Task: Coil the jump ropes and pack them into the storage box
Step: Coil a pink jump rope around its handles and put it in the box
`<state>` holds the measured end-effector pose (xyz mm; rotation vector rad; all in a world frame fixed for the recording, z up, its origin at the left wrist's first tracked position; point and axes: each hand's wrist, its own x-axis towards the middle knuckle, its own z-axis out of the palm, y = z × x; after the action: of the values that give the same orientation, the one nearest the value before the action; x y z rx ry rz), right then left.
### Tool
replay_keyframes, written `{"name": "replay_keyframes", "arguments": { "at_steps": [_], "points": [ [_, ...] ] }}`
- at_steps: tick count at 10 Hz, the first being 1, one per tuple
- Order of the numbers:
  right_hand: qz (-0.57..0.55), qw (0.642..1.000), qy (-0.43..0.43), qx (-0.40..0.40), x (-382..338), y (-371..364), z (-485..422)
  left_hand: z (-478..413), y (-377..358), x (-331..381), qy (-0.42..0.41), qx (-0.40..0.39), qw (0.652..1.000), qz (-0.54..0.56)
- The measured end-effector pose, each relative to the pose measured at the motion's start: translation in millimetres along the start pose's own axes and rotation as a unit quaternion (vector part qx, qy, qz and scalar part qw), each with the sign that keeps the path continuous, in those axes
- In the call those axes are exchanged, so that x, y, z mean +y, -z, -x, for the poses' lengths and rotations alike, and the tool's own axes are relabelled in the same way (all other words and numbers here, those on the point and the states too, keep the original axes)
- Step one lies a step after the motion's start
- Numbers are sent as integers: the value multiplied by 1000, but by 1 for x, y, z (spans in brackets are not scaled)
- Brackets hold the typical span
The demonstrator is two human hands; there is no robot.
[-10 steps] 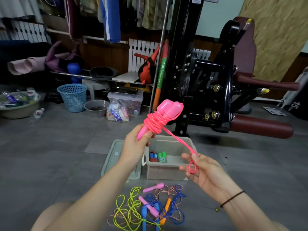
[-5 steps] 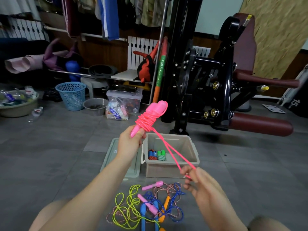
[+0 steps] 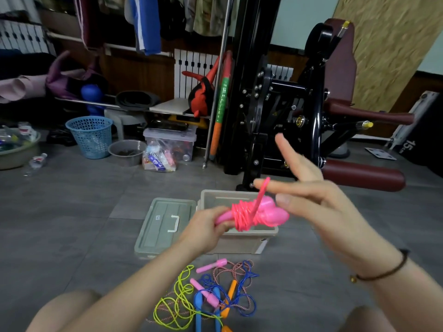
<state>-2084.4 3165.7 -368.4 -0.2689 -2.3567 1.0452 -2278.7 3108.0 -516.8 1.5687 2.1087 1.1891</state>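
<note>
We are finishing the coil on the pink jump rope (image 3: 251,215), and the packing step is not yet begun. Our left hand (image 3: 206,226) is gripping the thin ends of the two handles, with the cord wound in tight turns round their middle. The bundle is lying almost level in the air, just above the open storage box (image 3: 242,243). Our right hand (image 3: 318,207) is spread with straight fingers, clenching nothing. The last short loop of cord (image 3: 263,188) is hooked over one outstretched finger, just above the bundle.

As we judge it, the next move is calling for that loop to be slipped over the handle heads or tucked under the turns, so the coil is not springing loose. Then the bundle is going down into the box. The loose jump ropes (image 3: 211,293) are waiting in a tangle on the floor in front of the box, and the lid (image 3: 165,224) is lying beside it.

Against half a second ago, the bundle is sitting lower and flatter, where it was tilted up with the heads high. The long taut tail is now wound up to one small loop. Our right hand is up beside the bundle, where it was down near the pile.
</note>
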Motion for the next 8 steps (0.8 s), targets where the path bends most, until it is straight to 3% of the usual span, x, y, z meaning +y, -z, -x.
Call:
{"name": "replay_keyframes", "arguments": {
  "at_steps": [1,2,3,4,5,6,7,8],
  "points": [
    [39,998,-39,-36,16,18,-24,6,-3,5,-57,-73,996,-6],
    [204,972,-79,-88,36,30,-44,9,1,10,-136,-148,980,-2],
    [364,921,-109,-86,64,28,-49,12,6,15,-194,-147,970,15],
    [426,893,-118,-81,95,23,-40,12,13,14,-206,-88,972,68],
    [399,899,-153,-93,112,10,-24,12,19,12,-148,-21,974,168],
    [312,934,-172,-10,111,-17,-11,11,18,16,-64,54,967,242],
    [333,938,-94,-10,104,-54,3,7,11,20,1,118,960,253],
    [285,953,-104,15,93,-77,7,6,3,19,54,137,959,244]
  ]
}}
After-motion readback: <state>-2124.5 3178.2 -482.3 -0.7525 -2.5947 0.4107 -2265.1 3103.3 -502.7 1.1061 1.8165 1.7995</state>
